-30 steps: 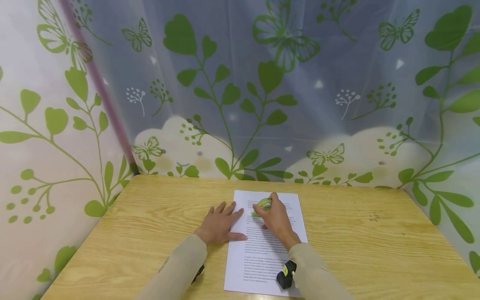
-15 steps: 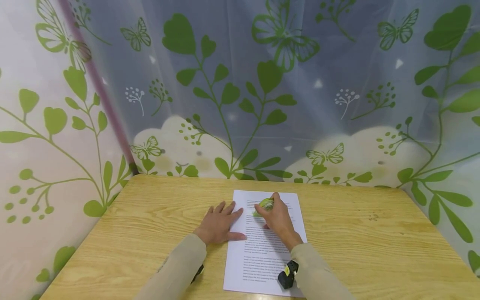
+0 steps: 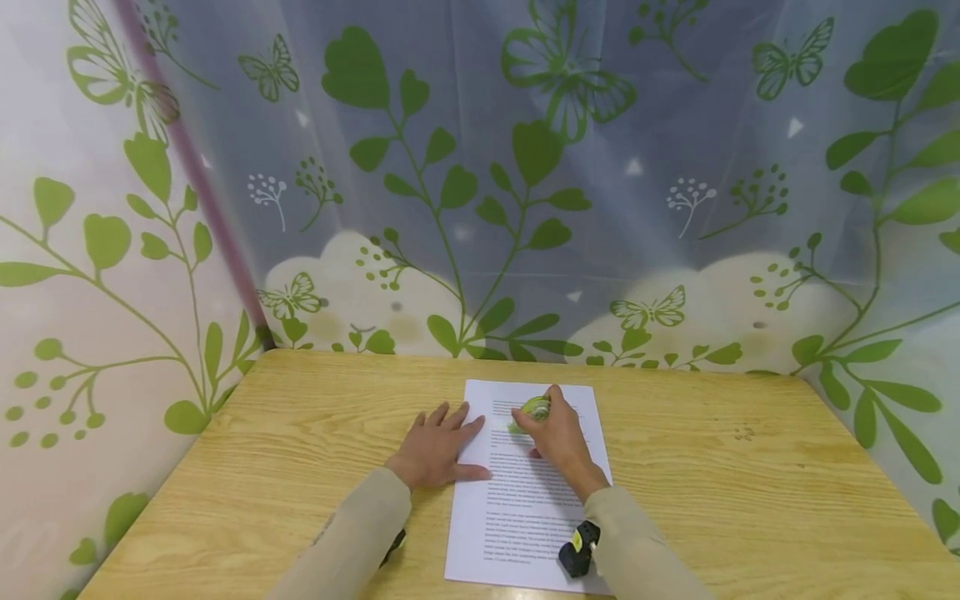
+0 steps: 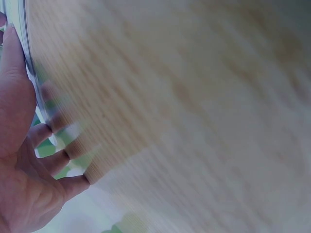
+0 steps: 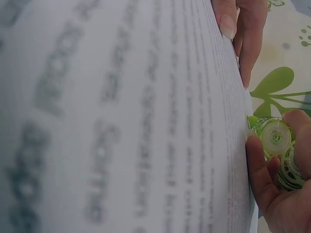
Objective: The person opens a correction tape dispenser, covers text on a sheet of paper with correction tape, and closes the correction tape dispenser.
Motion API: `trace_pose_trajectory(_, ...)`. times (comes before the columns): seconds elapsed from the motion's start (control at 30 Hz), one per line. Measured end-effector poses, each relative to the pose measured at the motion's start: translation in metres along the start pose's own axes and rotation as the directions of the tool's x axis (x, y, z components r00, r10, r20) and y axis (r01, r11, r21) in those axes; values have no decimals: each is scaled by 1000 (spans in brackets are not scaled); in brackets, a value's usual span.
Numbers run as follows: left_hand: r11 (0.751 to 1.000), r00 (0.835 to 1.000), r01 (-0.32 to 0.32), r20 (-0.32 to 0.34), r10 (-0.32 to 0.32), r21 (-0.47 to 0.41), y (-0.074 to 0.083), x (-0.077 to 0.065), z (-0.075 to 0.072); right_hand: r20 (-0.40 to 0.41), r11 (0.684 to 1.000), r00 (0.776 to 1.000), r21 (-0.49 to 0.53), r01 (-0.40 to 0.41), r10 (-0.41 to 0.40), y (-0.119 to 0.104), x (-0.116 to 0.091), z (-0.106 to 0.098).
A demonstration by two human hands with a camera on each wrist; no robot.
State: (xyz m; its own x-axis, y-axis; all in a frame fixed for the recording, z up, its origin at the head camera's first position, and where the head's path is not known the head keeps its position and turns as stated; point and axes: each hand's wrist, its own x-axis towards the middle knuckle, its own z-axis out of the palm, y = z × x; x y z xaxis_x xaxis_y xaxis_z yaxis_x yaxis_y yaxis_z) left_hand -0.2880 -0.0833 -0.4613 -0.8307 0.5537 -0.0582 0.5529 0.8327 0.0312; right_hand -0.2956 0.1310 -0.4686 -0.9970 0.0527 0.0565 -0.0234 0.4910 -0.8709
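Observation:
My right hand (image 3: pixel 561 437) pinches a green see-through correction tape (image 3: pixel 536 410) between thumb and fingers, its tip down at the upper text lines of a printed sheet (image 3: pixel 517 533). In the right wrist view, the correction tape (image 5: pixel 276 138) shows its round reels inside the clear case. My left hand (image 3: pixel 435 446) lies spread, fingers apart, over the sheet's left edge and the table beside it. In the left wrist view, that left hand (image 4: pixel 29 170) has its fingers extended on the wood. The correction tape's far side is hidden by my right hand.
The sheet lies on a wood-grain table (image 3: pixel 712 483). A patterned curtain (image 3: pixel 480 208) with leaves and butterflies hangs behind the table and along its sides. A black wrist device (image 3: pixel 577 550) sits at the right sleeve, over the sheet's lower right part.
My right hand has slid a short way to the right across the sheet with the correction tape. My left hand stays in place on the paper. The head view has shifted slightly.

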Motion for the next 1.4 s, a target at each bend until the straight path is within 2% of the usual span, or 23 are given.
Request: trace_pose_trajectory(1.4,1000,1000,7,12,-7,-4,0,1,1,0,999,1000,-44,-7,7,6,-2,-14)
